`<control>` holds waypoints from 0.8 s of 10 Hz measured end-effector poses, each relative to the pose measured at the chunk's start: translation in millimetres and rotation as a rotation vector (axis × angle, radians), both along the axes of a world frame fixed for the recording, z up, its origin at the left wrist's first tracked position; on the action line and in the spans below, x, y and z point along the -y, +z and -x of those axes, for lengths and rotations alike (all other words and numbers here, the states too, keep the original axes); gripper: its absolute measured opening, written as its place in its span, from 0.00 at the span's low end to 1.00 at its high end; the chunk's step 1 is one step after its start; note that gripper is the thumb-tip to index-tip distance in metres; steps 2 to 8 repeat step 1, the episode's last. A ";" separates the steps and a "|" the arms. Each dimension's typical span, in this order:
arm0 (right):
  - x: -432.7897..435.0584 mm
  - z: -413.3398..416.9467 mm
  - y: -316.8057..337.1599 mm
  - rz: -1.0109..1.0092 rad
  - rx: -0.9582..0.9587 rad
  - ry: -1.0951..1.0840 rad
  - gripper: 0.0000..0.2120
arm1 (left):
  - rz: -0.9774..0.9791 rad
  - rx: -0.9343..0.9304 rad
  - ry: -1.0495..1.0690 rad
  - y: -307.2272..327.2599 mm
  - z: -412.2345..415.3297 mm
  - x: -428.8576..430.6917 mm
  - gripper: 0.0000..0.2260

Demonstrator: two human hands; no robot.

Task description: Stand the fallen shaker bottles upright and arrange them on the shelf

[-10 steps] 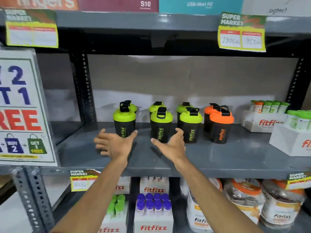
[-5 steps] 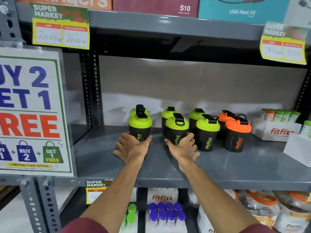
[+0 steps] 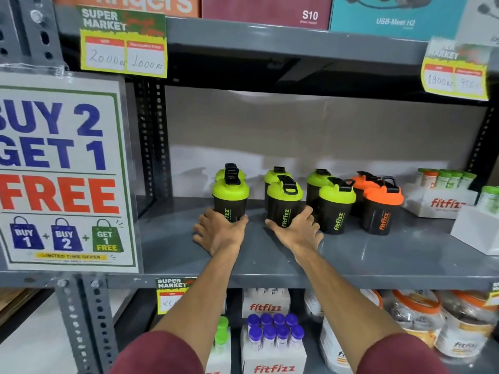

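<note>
Left hand (image 3: 220, 233) has its grip closed around the base of the front-left green shaker (image 3: 230, 198); right hand (image 3: 297, 230) likewise clasps the next green shaker (image 3: 285, 202). Both stand upright on the grey shelf (image 3: 378, 255). Further shakers stand upright right of and behind the right grip.

Eight shaker bottles stand upright on the grey shelf (image 3: 351, 255), in two rows running left to right, all with dark bodies. The front row holds three green-lidded bottles, the left (image 3: 230, 197), the middle (image 3: 285, 201) and the third (image 3: 337, 207), then an orange-lidded bottle (image 3: 382, 207) at the right end. Each front bottle shows "fitfizz" lettering down its side. Directly behind each one stands a matching bottle, mostly hidden: three green-lidded (image 3: 314, 178) and one orange-lidded (image 3: 363, 182).
</note>
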State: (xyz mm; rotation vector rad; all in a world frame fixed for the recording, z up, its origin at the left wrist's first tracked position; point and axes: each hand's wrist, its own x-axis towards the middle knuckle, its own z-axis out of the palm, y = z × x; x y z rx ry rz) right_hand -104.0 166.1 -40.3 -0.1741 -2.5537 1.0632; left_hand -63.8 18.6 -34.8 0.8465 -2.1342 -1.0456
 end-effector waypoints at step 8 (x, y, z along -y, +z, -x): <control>-3.0 -7.3 1.3 0.056 -0.014 -0.009 0.54 | 0.005 0.004 0.008 1.3 -9.2 -5.8 0.43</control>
